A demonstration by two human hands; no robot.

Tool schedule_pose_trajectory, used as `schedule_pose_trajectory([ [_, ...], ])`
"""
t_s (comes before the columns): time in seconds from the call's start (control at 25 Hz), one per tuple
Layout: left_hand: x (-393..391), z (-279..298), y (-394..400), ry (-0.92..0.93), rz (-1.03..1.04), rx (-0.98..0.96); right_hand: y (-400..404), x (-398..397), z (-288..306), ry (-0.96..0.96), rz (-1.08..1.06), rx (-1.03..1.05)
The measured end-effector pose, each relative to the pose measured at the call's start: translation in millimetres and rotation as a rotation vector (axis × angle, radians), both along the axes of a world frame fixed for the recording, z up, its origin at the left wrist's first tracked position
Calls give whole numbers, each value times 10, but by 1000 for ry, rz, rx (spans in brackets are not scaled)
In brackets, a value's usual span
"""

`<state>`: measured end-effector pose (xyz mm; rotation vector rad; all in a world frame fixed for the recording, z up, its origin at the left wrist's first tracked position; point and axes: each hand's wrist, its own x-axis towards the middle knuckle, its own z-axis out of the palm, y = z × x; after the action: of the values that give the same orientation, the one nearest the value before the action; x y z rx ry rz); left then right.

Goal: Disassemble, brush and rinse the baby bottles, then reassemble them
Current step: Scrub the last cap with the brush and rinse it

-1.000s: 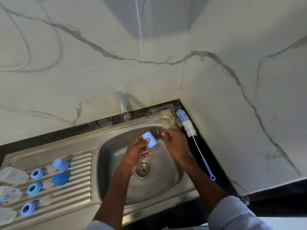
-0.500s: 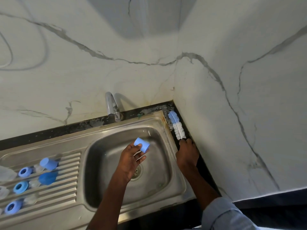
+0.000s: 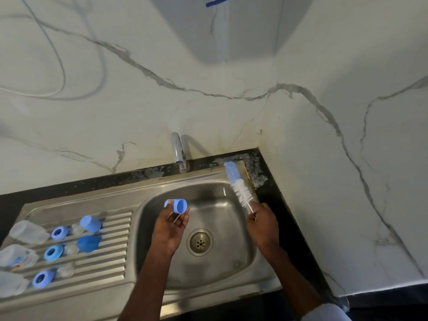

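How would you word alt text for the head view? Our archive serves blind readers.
Over a steel sink, a person's left hand holds a blue cap while the right hand grips a bottle brush. Bottles, rings and more caps lie on the drainboard at left.

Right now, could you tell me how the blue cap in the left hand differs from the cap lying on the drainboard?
The held cap is over the sink, gripped by the left hand, its open end showing. The drainboard cap lies on its side, untouched, closed end showing. Both are light blue.
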<state>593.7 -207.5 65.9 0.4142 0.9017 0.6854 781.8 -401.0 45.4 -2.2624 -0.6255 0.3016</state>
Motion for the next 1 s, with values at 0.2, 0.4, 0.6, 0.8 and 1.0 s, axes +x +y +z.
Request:
schedule_pose_trajectory([
  [0.2, -322, 37, 240, -15, 96, -26, 123, -347, -33, -25, 152, 120],
  [0.4, -627, 32, 501, -7, 169, -15, 288, -570, 84, -48, 309, 189],
  [0.6, -746, -5, 712, 140, 46, 98, 501, -679, 190, -151, 386, 141],
  [0.8, -730, 13, 716, 100, -131, 250, 701, -754, 309, -235, 436, 74],
  [1.0, -725, 63, 728, -93, -77, 28, 754, -769, 384, -296, 383, 63],
])
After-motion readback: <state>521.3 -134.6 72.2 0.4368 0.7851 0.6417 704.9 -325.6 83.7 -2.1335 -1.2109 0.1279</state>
